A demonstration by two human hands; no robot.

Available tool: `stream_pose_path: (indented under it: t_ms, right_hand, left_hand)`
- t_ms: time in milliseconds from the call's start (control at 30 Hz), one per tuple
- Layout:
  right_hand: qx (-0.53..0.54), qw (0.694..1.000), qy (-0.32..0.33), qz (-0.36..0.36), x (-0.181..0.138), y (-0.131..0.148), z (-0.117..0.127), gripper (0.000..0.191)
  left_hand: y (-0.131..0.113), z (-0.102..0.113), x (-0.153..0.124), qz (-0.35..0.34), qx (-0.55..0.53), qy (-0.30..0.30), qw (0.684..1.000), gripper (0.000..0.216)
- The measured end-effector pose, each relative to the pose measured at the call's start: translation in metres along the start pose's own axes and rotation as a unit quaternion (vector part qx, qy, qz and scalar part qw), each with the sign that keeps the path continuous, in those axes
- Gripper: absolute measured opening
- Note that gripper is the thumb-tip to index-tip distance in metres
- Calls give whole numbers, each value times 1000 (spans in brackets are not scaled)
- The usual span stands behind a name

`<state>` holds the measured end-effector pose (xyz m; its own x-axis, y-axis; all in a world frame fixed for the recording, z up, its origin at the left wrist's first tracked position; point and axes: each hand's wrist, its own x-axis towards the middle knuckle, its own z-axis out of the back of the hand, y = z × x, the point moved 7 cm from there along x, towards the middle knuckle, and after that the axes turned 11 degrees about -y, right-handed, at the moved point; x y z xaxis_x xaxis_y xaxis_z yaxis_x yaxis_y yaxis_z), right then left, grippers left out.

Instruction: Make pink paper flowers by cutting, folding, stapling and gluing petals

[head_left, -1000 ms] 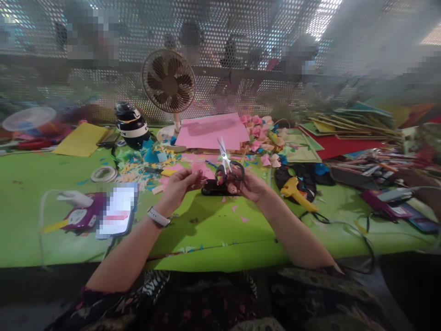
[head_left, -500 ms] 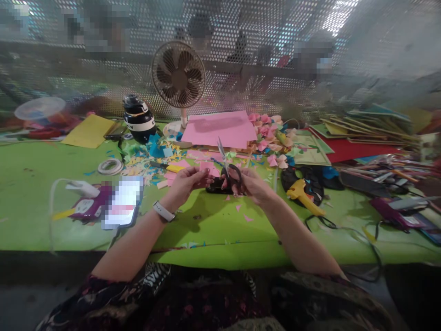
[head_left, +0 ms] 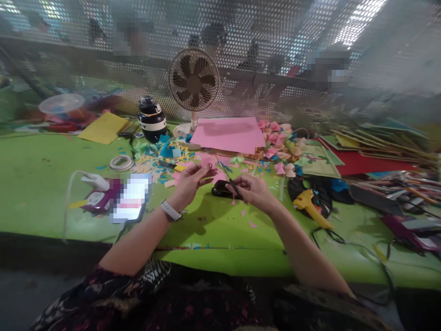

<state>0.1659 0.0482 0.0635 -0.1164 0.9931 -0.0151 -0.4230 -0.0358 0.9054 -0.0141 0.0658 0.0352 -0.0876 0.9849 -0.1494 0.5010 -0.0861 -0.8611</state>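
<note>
A small piece of pink paper (head_left: 208, 161) is pinched between the thumb and fingers of my left hand (head_left: 193, 180). My right hand (head_left: 254, 189) is closed on a pair of scissors (head_left: 227, 174), blades angled up and to the left, near the paper but apart from it. The fingers cover most of the scissors' dark handles. Below and between the hands a black object (head_left: 220, 189) lies on the green tabletop (head_left: 213, 225); its kind is unclear. Pink snippets (head_left: 253, 225) are scattered close by, and larger pink sheets (head_left: 229, 133) lie farther back.
Folded paper flowers (head_left: 275, 138) pile up behind on the right. A yellow glue gun (head_left: 312, 209) with a cable lies right of my hand. On the left are a phone (head_left: 131, 200) and a tape roll (head_left: 121, 162). A fan (head_left: 194, 82) and black jar (head_left: 151, 119) stand behind.
The scissors have turned from an open-handled view to a slimmer edge-on angle and moved slightly away from the paper. The whole view has shifted, with things appearing farther right.
</note>
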Motion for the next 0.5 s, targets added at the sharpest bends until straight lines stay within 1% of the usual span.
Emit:
stream_pose_path:
  t_ms: [133,233,333,500]
  right_hand:
    - [-9,1000,23,4,-1,-1,-9,46]
    - [-1,999,30,-12,-3,-1,-12,45]
    - [4,999,32,-25,-4,0,-12,47]
    - [4,999,28,-15,-4,2,-11,51]
  left_hand:
    - [1,2,3,-6,-5,-7,1000,38]
    - [2,2,1,-1,9,-7,1000,39]
    - [3,-1,-2,15,11,0,1000,40]
    - [5,-6,-7,36,23,16,999,41]
